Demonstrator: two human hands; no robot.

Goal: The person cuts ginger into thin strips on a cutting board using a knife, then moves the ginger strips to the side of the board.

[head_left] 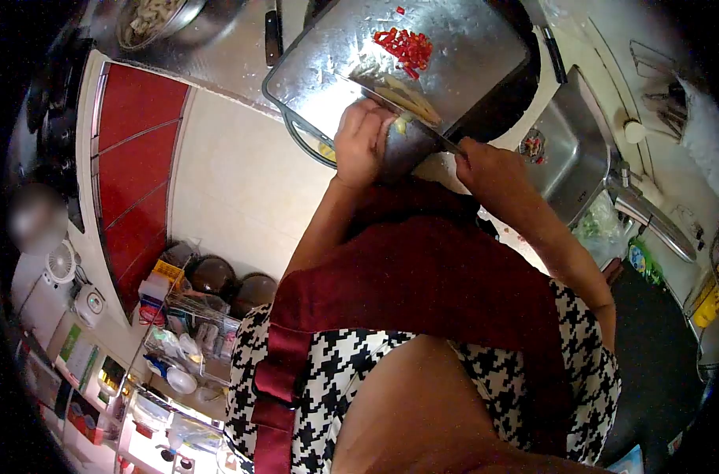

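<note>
My right hand (489,170) is closed round the handle of a kitchen knife (411,118), whose thin blade lies slantwise across a metal cutting board (478,59). On the near side of the blade, my left hand (359,142) rests on the board with its fingers curled in. A small pale yellow piece (400,125) shows beside its fingertips; what lies under them is hidden. Just beyond the blade are long pale yellow strips (407,96), of a kind I cannot make out. Chopped red chili (404,49) sits in a pile farther up the board.
A steel sink (568,142) with a faucet (651,213) is on the right. Another knife (273,35) lies left of the board, near a bowl of pale food (150,20). A wire rack (193,332) with containers stands lower left, by a red cabinet (134,166).
</note>
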